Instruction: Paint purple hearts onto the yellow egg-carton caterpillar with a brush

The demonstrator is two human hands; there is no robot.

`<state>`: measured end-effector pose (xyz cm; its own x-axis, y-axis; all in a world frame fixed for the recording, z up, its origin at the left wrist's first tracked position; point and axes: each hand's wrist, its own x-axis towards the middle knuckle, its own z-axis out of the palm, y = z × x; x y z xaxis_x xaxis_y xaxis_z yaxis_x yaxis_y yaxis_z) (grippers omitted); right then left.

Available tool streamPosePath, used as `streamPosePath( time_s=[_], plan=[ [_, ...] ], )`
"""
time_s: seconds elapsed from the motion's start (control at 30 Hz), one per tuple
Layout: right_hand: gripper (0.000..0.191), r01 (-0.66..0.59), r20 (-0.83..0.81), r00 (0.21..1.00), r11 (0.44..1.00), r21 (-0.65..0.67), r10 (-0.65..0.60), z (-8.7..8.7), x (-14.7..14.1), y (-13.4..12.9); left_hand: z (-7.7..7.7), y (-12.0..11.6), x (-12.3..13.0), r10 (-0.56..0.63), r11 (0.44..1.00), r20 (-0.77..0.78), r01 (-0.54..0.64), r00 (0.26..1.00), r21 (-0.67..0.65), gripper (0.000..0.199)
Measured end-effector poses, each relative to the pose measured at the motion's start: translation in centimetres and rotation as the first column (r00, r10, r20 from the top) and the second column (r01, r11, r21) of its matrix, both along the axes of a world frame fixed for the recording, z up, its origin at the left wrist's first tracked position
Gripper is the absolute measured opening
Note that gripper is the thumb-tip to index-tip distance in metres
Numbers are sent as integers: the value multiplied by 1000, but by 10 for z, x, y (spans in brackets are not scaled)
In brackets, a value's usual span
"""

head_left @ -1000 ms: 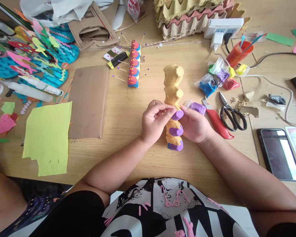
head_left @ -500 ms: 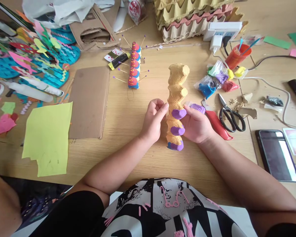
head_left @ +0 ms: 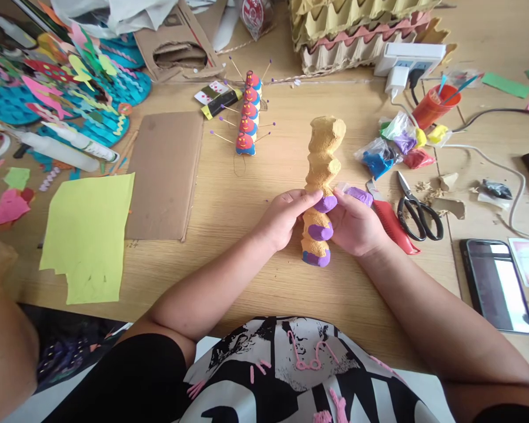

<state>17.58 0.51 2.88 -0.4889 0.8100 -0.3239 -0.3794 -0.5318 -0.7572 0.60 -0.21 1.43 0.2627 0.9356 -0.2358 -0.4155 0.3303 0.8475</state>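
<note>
A yellow-orange egg carton strip (head_left: 322, 170) with several bumps is held upright between both hands over the table. Purple clay (head_left: 320, 231) covers the lower right faces of its three nearest bumps, and a bit of blue shows at the bottom one. My left hand (head_left: 286, 217) grips the strip from the left, its thumb lying across the front near the third bump. From the right, my right hand (head_left: 357, 223) pinches the edge beside the upper purple patch. A packet of purple clay (head_left: 359, 195) lies just behind my right hand.
Scissors (head_left: 417, 211), a red cutter (head_left: 392, 226) and bagged clay (head_left: 379, 161) lie to the right, near a phone (head_left: 496, 285). A red-and-blue caterpillar (head_left: 248, 114) with pins stands behind. Cardboard (head_left: 163, 176) and yellow paper (head_left: 92, 235) lie left, by another person's arm (head_left: 4, 329).
My left thumb has moved right, from the strip's edge onto its front. The view has shifted slightly, and another person's arm shows more at the left edge.
</note>
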Motion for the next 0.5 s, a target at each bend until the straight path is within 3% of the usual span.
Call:
streamPosePath(
  time_s=[0.5],
  plan=[
    [31,25,-22,999,1000,-10,-26,2,-2,0,-3,0,-2,1,1000,2,-1,1000,20,57]
  ],
)
